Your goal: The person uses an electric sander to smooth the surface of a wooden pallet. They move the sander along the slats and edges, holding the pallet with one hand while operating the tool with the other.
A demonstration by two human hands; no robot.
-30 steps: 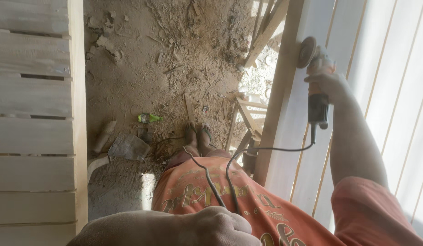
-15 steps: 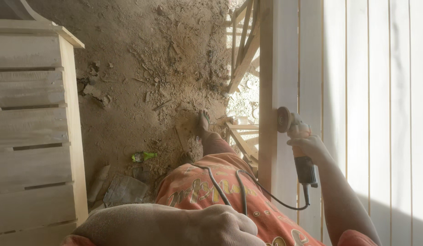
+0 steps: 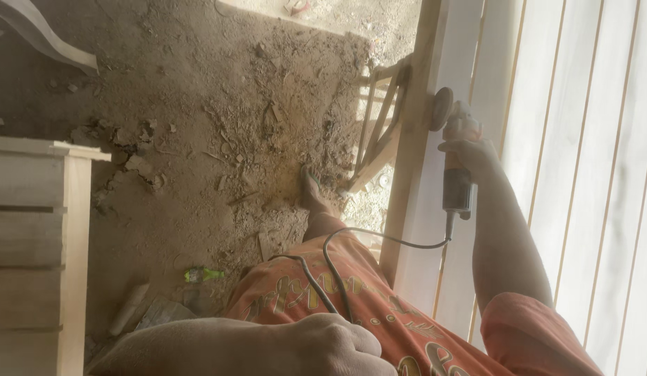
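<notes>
Two hands in view, both busy. Right hand [image 3: 469, 150] is wrapped around an angle grinder [image 3: 457, 160], fingers closed on its body, with the round sanding disc [image 3: 442, 108] at the far end of the tool pressed up against the pale wooden frame [image 3: 435, 209]. So the grinder sits right on the edge of that frame, about halfway along the upright post. Slatted panel [image 3: 581, 174] of the same light wood runs off to the far side of the frame from the grinder.

Left hand [image 3: 334, 345] is down at the bottom of the view, well apart from the frame, balled into a fist around the black power cord [image 3: 337, 271]. The cord loops from that fist across the orange patterned shorts [image 3: 351, 306] and swings up to the tail end of the grinder.

On the other side of the frame from the slats it's all dirt floor [image 3: 219, 125] covered in wood scraps and sawdust. One foot in a sandal [image 3: 311, 188] is planted near the base of the frame. Further out from the frame there's a green bottle [image 3: 201, 274] lying on the ground, and at the far edge a slatted wooden crate [image 3: 38, 244]
</notes>
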